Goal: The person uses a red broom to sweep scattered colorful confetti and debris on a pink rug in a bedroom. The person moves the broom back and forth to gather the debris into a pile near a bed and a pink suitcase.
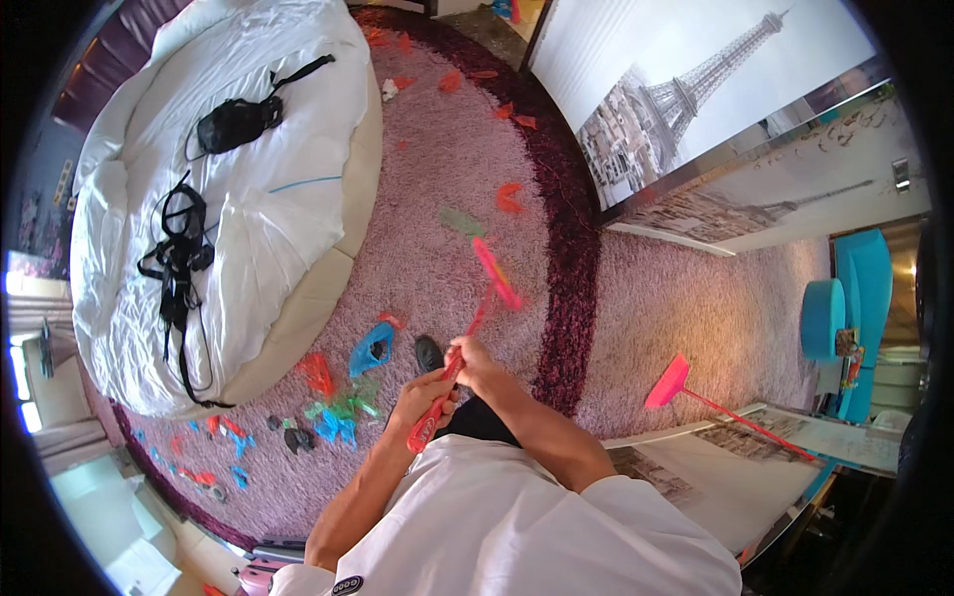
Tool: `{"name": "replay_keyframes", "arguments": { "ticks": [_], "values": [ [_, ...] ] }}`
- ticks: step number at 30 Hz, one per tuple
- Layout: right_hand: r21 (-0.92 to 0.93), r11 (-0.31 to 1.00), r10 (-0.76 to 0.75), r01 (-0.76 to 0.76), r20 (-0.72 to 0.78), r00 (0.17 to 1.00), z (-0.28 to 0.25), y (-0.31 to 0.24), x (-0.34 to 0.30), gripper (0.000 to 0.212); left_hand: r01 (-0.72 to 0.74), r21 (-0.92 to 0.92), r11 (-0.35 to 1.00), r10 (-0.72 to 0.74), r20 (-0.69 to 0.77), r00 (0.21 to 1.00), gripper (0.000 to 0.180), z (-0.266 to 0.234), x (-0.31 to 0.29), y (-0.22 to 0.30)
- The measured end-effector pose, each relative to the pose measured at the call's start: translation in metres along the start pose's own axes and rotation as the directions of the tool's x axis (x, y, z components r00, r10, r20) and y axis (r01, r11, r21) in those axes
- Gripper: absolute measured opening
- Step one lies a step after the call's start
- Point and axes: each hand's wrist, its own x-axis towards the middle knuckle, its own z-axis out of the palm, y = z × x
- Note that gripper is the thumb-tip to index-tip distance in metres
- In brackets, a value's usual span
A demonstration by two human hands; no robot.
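So there's a big shaggy rug point(447, 159), pinkish purple, filling most of the floor here, and a white-sheeted bed point(298, 223) hogging the left side of it. Person in a white shirt is standing on the near side with a red broom point(478, 318) held out in front.

Both hands are wrapped round the handle. Left hand point(422, 399) is lower, near the butt end, and the right hand point(478, 364) is farther up, so the right is the one closer to the broom head point(497, 273). That head sits out ahead of both hands and a bit to the right. The handle slants away from lower left to upper right, while the head lies roughly crosswise to it. It's pretty blurry, so I can't tell if the bristles touch the pile.

Off to the right there's a pink tool point(669, 383) on a long red stick, nobody's hand on it. Blue plastic bag point(373, 348) lies left of the shaft, with a dark shoe point(428, 355) between that and the hands. Smallest stuff: a green scrap point(462, 221) just past the head's far end, then a red scrap point(508, 197) beyond.
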Motion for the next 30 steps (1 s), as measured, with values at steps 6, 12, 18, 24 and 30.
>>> {"name": "replay_keyframes", "arguments": {
  "ticks": [6,12,18,24,30],
  "values": [
    [0.013,0.998,0.058,-0.059,0.045,0.997,0.071,0.037,-0.025,0.019,-0.066,0.046,0.997,0.072,-0.135,0.988,0.020,-0.004,-0.033,0.047],
    [0.009,0.999,-0.052,0.051,0.207,0.977,0.083,0.006,-0.048,0.017,-0.091,0.110,0.990,0.098,-0.059,0.993,0.027,0.023,-0.039,0.070],
    [-0.003,0.988,-0.152,0.154,0.118,0.981,0.076,-0.074,-0.053,0.014,-0.047,-0.033,0.998,0.051,0.136,0.989,0.033,0.056,0.006,0.083],
    [0.029,0.973,-0.228,0.227,0.023,0.973,0.061,-0.167,-0.007,0.011,-0.001,-0.080,0.997,0.018,0.207,0.978,0.028,0.094,0.090,0.090],
    [-0.183,0.981,0.086,-0.057,0.151,0.985,0.080,-0.203,0.026,0.010,-0.088,0.016,0.996,0.089,-0.093,0.992,0.022,0.138,0.124,0.101]
  ]
}}
